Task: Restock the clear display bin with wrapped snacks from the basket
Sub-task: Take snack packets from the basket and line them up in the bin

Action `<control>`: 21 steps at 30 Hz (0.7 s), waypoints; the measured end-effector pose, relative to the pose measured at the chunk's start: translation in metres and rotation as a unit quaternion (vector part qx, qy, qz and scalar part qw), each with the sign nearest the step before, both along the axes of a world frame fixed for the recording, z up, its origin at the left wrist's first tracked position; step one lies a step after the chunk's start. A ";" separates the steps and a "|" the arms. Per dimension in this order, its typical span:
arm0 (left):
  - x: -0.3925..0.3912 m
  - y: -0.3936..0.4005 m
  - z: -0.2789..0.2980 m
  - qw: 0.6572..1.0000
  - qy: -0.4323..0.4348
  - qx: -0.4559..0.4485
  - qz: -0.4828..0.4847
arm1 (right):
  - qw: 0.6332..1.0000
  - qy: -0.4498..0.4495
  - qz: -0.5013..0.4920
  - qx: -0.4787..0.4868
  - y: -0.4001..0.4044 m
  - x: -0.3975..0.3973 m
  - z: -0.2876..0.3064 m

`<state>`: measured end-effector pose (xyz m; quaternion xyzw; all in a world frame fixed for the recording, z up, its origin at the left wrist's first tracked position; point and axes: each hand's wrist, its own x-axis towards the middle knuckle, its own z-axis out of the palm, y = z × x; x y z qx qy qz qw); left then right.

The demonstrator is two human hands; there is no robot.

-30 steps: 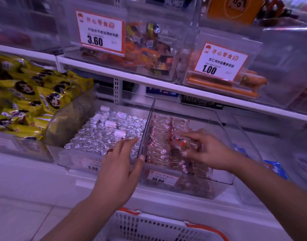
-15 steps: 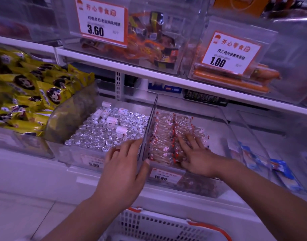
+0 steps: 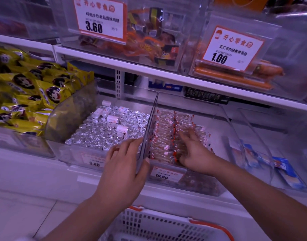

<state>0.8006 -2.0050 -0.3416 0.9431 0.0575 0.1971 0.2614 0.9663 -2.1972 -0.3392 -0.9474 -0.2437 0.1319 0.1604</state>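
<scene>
Step in hand, by my reading: levelling stock inside the clear display bin point(image 3: 224, 122). My right hand point(image 3: 194, 153) lies flat on the wrapped snacks point(image 3: 166, 134), fingers point(image 3: 185, 136) spread and gripping nothing. My left hand point(image 3: 123, 164) pinches the divider wall point(image 3: 149, 129) between thumb and fingers. The next move calls for reaching down to the basket point(image 3: 166, 225); its contents are hidden.

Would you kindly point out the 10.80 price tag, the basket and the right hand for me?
10.80 price tag point(image 3: 164, 175): head view, on the printed price, bin's front wall.
basket point(image 3: 166, 225): head view, on its white slotted wall.
right hand point(image 3: 195, 153): head view, on the back of the hand, over the wrapped snacks.
</scene>
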 end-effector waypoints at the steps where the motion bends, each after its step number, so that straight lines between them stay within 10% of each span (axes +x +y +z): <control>1: 0.000 0.000 0.000 1.000 0.000 0.000 -0.001 | 0.999 -0.017 0.024 -0.043 -0.004 0.002 -0.001; 7: -0.001 0.001 -0.001 1.000 -0.009 0.001 -0.004 | 0.983 -0.061 0.078 -0.154 -0.018 0.009 -0.003; 14: -0.003 0.001 -0.001 1.000 -0.017 -0.002 -0.008 | 0.999 0.030 0.013 -0.043 -0.008 0.005 -0.005; 21: -0.021 0.005 0.000 0.994 -0.102 -0.030 -0.030 | 0.991 -0.097 0.042 0.085 -0.028 -0.025 0.029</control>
